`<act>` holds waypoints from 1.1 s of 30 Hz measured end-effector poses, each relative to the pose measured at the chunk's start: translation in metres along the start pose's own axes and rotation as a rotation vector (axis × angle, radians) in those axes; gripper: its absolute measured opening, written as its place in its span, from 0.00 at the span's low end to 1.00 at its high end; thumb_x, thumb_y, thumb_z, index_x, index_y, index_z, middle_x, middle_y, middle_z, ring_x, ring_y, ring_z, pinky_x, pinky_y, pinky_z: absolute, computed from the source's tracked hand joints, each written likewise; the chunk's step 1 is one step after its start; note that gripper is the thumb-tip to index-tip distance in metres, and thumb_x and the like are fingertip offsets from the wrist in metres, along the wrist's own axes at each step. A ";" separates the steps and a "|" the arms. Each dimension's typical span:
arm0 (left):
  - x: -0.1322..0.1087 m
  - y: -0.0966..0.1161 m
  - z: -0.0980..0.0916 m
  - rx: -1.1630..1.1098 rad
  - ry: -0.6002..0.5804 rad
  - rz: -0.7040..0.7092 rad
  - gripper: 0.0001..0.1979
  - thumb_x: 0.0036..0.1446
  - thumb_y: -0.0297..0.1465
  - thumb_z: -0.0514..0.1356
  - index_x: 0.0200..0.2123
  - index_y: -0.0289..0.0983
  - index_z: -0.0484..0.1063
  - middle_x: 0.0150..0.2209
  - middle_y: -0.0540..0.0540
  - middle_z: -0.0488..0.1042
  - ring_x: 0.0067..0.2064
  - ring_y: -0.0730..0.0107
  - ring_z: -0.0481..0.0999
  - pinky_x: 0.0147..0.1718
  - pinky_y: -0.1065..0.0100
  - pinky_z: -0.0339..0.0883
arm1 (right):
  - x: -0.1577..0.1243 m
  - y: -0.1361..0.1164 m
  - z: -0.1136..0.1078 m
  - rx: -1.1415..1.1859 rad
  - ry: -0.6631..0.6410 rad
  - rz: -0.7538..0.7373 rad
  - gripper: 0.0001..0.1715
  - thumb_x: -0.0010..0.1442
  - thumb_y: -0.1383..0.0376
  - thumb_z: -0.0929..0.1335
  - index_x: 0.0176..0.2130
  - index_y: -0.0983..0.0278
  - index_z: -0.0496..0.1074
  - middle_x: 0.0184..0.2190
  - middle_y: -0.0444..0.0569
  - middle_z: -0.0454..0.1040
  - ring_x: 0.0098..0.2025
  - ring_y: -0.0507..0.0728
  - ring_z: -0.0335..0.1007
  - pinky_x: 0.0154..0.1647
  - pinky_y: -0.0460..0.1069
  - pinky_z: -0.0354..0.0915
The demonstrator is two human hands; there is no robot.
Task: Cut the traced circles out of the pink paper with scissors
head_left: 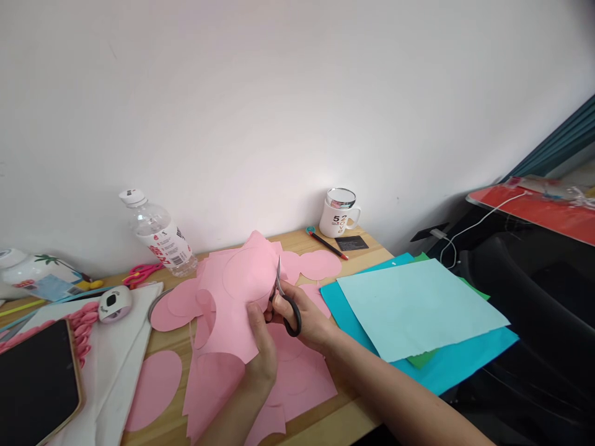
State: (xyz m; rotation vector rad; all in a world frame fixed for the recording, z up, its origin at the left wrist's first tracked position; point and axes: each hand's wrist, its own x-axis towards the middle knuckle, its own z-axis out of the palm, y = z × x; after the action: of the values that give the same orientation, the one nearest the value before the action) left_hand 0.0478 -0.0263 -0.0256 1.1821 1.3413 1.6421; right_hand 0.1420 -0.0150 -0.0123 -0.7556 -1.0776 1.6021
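Smartphone (39,378) is placed nearest. To its right, a partly cut pink paper sheet (237,303) is pinched by the left hand (263,353), thumb in front, other fingers hidden; farther right, black-handled scissors (279,277) are gripped by the right hand (307,314). Sheet judged light, flexible, easily creased; best held by the margin outside the drawn circle (248,272).

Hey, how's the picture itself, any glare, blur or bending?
All in the head view: soft light, with the wall dimmer toward the upper right; no strong glare on the phone; wide-angle stretch seems to tilt the bottle; the scissors and right hand look fairly sharp.
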 end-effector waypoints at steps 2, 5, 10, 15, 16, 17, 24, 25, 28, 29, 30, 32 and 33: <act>0.000 0.002 -0.001 0.036 -0.017 -0.001 0.28 0.53 0.58 0.51 0.27 0.40 0.73 0.31 0.46 0.76 0.38 0.62 0.74 0.48 0.62 0.67 | 0.000 -0.001 0.001 0.000 0.005 0.002 0.28 0.50 0.42 0.70 0.30 0.64 0.67 0.26 0.43 0.65 0.30 0.51 0.62 0.34 0.48 0.62; 0.001 0.003 -0.003 0.054 -0.065 -0.010 0.29 0.53 0.59 0.50 0.23 0.39 0.70 0.27 0.46 0.74 0.33 0.64 0.72 0.41 0.64 0.69 | 0.001 -0.002 0.001 0.000 0.009 0.003 0.28 0.50 0.42 0.71 0.29 0.64 0.66 0.26 0.43 0.64 0.30 0.51 0.62 0.33 0.48 0.61; 0.002 0.004 -0.002 0.066 -0.066 -0.004 0.30 0.53 0.59 0.49 0.21 0.39 0.68 0.23 0.47 0.71 0.29 0.66 0.70 0.36 0.64 0.69 | 0.001 -0.002 0.001 0.003 0.026 0.015 0.29 0.48 0.42 0.72 0.27 0.64 0.64 0.24 0.42 0.63 0.28 0.51 0.61 0.32 0.48 0.60; 0.003 0.001 -0.002 0.042 -0.073 0.011 0.29 0.55 0.57 0.49 0.20 0.39 0.67 0.22 0.49 0.69 0.28 0.68 0.69 0.34 0.65 0.68 | 0.002 -0.003 0.002 -0.002 0.037 0.010 0.29 0.48 0.42 0.71 0.27 0.63 0.63 0.23 0.41 0.62 0.26 0.50 0.60 0.30 0.47 0.58; 0.003 0.000 -0.002 0.035 -0.077 0.010 0.28 0.56 0.56 0.50 0.20 0.39 0.66 0.22 0.49 0.68 0.28 0.69 0.69 0.33 0.66 0.68 | 0.002 -0.002 0.002 0.000 0.037 0.008 0.29 0.48 0.42 0.71 0.27 0.63 0.62 0.23 0.40 0.62 0.26 0.50 0.59 0.30 0.47 0.58; 0.003 0.000 -0.003 0.026 -0.084 0.007 0.28 0.56 0.56 0.50 0.20 0.39 0.66 0.22 0.49 0.68 0.27 0.69 0.69 0.32 0.66 0.68 | 0.002 -0.002 0.001 0.002 0.036 0.005 0.29 0.48 0.42 0.71 0.28 0.63 0.62 0.22 0.40 0.62 0.26 0.50 0.59 0.30 0.47 0.58; 0.003 0.005 -0.001 -0.024 -0.111 0.012 0.27 0.56 0.55 0.51 0.20 0.39 0.66 0.21 0.50 0.67 0.26 0.69 0.68 0.28 0.67 0.68 | 0.002 0.002 0.000 0.028 0.032 -0.001 0.24 0.51 0.47 0.71 0.28 0.63 0.62 0.21 0.39 0.61 0.24 0.49 0.58 0.28 0.46 0.58; 0.003 0.006 -0.001 -0.028 -0.108 0.012 0.27 0.56 0.55 0.51 0.20 0.39 0.66 0.21 0.50 0.67 0.26 0.69 0.68 0.27 0.67 0.68 | 0.002 0.002 0.000 0.041 0.034 0.004 0.24 0.51 0.48 0.72 0.28 0.63 0.62 0.20 0.38 0.60 0.24 0.48 0.58 0.28 0.47 0.58; 0.004 0.007 -0.001 -0.055 -0.099 0.000 0.26 0.56 0.55 0.51 0.24 0.38 0.69 0.21 0.50 0.68 0.25 0.68 0.68 0.26 0.67 0.67 | 0.003 0.001 0.000 0.060 0.043 0.021 0.22 0.50 0.50 0.73 0.28 0.63 0.63 0.19 0.38 0.61 0.23 0.49 0.57 0.27 0.47 0.59; 0.004 0.007 -0.001 -0.066 -0.110 -0.002 0.26 0.57 0.54 0.51 0.23 0.38 0.69 0.21 0.50 0.68 0.25 0.69 0.68 0.25 0.67 0.66 | 0.003 0.001 0.000 0.060 0.046 0.023 0.22 0.50 0.51 0.73 0.28 0.63 0.63 0.19 0.39 0.62 0.23 0.49 0.57 0.27 0.47 0.59; 0.004 0.007 -0.001 -0.077 -0.129 -0.003 0.26 0.57 0.54 0.50 0.23 0.39 0.68 0.20 0.50 0.67 0.25 0.69 0.67 0.25 0.67 0.66 | 0.003 0.000 0.000 0.060 0.050 0.023 0.21 0.50 0.51 0.73 0.27 0.63 0.63 0.19 0.39 0.62 0.23 0.49 0.57 0.27 0.47 0.60; 0.004 0.006 -0.001 -0.093 -0.160 -0.011 0.26 0.58 0.53 0.50 0.21 0.39 0.67 0.20 0.50 0.66 0.24 0.69 0.67 0.25 0.68 0.66 | 0.002 -0.001 0.001 0.060 0.060 0.026 0.21 0.50 0.52 0.73 0.26 0.63 0.63 0.18 0.39 0.62 0.22 0.49 0.57 0.27 0.47 0.61; 0.004 0.006 -0.001 -0.094 -0.165 -0.022 0.26 0.58 0.53 0.50 0.21 0.39 0.66 0.20 0.50 0.66 0.25 0.69 0.67 0.25 0.68 0.66 | 0.002 -0.001 0.001 0.059 0.063 0.027 0.20 0.50 0.53 0.73 0.26 0.63 0.62 0.18 0.38 0.62 0.22 0.48 0.56 0.27 0.48 0.61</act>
State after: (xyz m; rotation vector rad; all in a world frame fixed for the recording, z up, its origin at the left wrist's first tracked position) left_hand 0.0453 -0.0242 -0.0193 1.2146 1.1580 1.5396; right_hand 0.1412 -0.0130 -0.0110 -0.7797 -0.9744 1.6154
